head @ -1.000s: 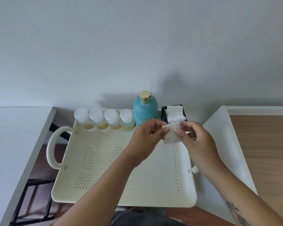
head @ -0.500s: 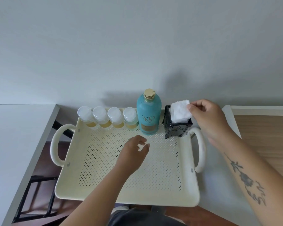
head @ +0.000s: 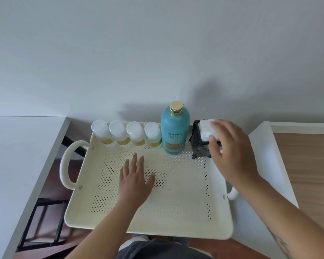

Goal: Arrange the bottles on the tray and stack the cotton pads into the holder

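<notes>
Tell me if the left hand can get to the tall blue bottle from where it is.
Probably yes: the left hand lies flat on the tray, and nothing stands between it and the blue bottle.

Holder (head: 197, 144) half behind right hand (head: 230, 152)

Matt perforated tray (head: 185, 208) (cream), fluffy cotton pads (head: 207, 128), wood-grain tabletop (head: 310, 165).
</notes>
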`<act>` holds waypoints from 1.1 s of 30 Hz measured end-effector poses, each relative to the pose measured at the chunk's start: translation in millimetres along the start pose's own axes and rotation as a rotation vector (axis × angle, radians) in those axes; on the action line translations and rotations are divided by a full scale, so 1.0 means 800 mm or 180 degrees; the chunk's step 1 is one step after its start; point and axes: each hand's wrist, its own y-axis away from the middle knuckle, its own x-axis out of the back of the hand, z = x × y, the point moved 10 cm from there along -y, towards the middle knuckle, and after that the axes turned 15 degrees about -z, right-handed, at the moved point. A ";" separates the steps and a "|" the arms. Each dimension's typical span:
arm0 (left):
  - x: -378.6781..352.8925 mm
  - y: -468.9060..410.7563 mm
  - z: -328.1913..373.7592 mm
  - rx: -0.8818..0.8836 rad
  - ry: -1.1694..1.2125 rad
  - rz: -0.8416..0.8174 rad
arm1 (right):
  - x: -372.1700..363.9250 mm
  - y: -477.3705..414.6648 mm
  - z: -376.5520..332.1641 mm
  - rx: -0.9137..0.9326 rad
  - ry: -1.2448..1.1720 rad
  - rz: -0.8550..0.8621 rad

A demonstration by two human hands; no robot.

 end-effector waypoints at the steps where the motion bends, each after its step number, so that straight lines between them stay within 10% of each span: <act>1: -0.001 -0.001 -0.003 0.0013 -0.0039 0.0007 | -0.007 0.003 -0.005 0.0053 0.0126 -0.0075; 14: -0.023 -0.005 -0.038 0.0150 -0.0222 -0.0117 | -0.056 0.008 -0.004 -0.0201 0.0736 -0.1023; 33: -0.026 -0.011 -0.047 -0.0052 -0.0481 -0.0228 | -0.031 -0.004 -0.012 -0.0218 0.0258 -0.0750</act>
